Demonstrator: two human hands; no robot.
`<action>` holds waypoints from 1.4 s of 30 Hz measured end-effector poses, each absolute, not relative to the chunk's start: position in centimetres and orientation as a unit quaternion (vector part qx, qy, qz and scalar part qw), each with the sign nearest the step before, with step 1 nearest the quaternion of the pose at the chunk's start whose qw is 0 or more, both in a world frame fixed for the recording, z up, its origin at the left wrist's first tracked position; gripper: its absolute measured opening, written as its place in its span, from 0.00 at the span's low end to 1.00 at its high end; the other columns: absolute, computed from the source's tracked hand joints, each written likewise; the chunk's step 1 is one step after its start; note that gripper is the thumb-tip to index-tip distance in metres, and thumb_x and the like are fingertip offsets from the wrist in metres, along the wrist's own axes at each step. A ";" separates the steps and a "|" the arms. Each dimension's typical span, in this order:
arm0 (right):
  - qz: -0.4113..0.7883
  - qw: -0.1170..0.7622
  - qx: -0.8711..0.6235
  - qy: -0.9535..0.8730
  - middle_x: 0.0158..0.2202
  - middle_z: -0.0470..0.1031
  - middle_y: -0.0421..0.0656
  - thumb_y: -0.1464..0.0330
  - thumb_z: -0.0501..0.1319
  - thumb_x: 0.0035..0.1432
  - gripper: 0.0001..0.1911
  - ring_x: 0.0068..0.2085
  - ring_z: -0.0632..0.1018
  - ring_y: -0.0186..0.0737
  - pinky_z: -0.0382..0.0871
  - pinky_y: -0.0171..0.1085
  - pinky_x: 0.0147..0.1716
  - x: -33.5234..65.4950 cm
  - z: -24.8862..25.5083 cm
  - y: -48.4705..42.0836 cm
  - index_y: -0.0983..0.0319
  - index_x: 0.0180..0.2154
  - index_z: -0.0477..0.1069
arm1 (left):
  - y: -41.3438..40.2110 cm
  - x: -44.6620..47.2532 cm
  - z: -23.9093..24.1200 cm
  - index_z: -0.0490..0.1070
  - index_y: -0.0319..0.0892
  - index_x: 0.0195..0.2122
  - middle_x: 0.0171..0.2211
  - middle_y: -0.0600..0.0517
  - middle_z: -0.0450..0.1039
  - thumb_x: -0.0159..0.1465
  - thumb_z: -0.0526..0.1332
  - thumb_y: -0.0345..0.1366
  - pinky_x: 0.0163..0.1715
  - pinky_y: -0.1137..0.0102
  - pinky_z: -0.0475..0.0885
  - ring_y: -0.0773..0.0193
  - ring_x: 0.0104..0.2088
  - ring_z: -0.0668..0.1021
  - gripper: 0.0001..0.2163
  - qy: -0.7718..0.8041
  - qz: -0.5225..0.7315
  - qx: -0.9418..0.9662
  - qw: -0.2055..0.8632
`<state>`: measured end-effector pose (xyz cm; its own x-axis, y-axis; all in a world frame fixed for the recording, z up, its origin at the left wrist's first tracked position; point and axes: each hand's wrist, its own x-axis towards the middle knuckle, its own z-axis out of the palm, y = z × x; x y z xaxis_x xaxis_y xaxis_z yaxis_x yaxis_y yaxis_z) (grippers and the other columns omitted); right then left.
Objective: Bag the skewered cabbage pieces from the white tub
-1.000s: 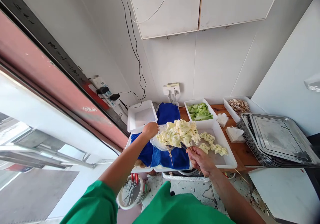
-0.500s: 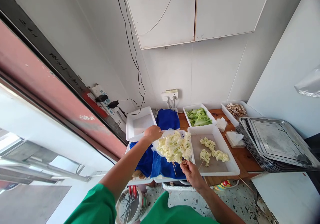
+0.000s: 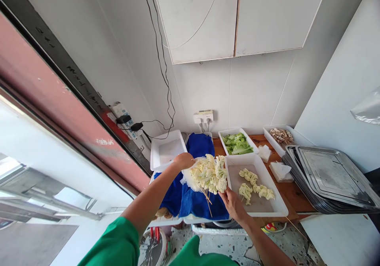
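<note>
My right hand (image 3: 233, 203) grips the sticks of a bunch of pale cauliflower skewers (image 3: 209, 174), held low over the blue cloth (image 3: 198, 198). My left hand (image 3: 184, 160) pinches the edge of a thin clear plastic bag (image 3: 187, 177) that lies under and around the bunch. Just to the right stands a white tray (image 3: 276, 202) with a few more cauliflower skewers (image 3: 257, 183) lying in it.
An empty white tray (image 3: 156, 155) sits at the back left, a tray of green lettuce (image 3: 237, 143) and a tray of mushroom skewers (image 3: 280, 135) at the back. Stacked metal trays (image 3: 326, 175) fill the right. Folded napkins (image 3: 279, 171) lie on the wooden counter. A bucket (image 3: 151, 246) stands below.
My right hand has carried the cauliflower bunch from above the right tray leftward and down onto the bag over the blue cloth. My left hand stayed at the bag's edge.
</note>
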<state>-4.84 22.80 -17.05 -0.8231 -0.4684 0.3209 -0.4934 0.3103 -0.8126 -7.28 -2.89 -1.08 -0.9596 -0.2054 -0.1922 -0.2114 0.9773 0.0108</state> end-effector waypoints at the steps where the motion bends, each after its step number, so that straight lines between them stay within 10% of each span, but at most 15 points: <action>1: 0.500 0.023 0.292 -0.815 0.31 0.76 0.49 0.53 0.50 0.62 0.18 0.36 0.77 0.50 0.70 0.45 0.39 -5.2 -17.2 22.9 0.57 0.39 0.71 | -3.1 -7.3 -1.1 0.78 0.44 0.42 0.48 0.45 0.76 0.64 0.49 0.52 0.43 0.68 0.71 0.52 0.49 0.76 0.23 0.989 0.015 -0.107 0.104; 17: 0.383 0.105 0.412 -0.820 0.41 0.77 0.51 0.68 0.50 0.62 0.16 0.39 0.78 0.50 0.74 0.51 0.40 -7.9 -18.9 22.2 0.57 0.47 0.72 | -4.3 -9.2 -0.7 0.76 0.40 0.42 0.45 0.41 0.77 0.68 0.39 0.50 0.41 0.63 0.73 0.52 0.46 0.78 0.28 0.988 0.056 -0.128 0.064; 27: 0.248 0.382 0.448 -0.769 0.35 0.77 0.46 0.75 0.53 0.61 0.20 0.30 0.78 0.42 0.73 0.37 0.26 -7.7 -22.8 22.7 0.61 0.55 0.64 | -5.9 -10.1 -0.5 0.76 0.49 0.48 0.51 0.52 0.75 0.66 0.55 0.43 0.44 0.70 0.70 0.56 0.51 0.75 0.14 0.996 0.084 -0.039 -0.006; 42: 0.333 0.083 0.433 -0.833 0.38 0.79 0.48 0.72 0.49 0.59 0.18 0.39 0.80 0.46 0.75 0.41 0.37 -12.1 -18.3 22.4 0.59 0.46 0.71 | -7.1 -9.8 -0.4 0.77 0.47 0.46 0.46 0.53 0.78 0.61 0.61 0.37 0.44 0.74 0.69 0.60 0.46 0.78 0.13 0.986 0.151 0.027 0.065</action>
<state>-12.07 22.45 -18.31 -0.6111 -0.6661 0.4276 -0.7772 0.4029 -0.4833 -9.78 -7.14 -0.40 -0.9902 0.0728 -0.1194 0.0337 0.9527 0.3019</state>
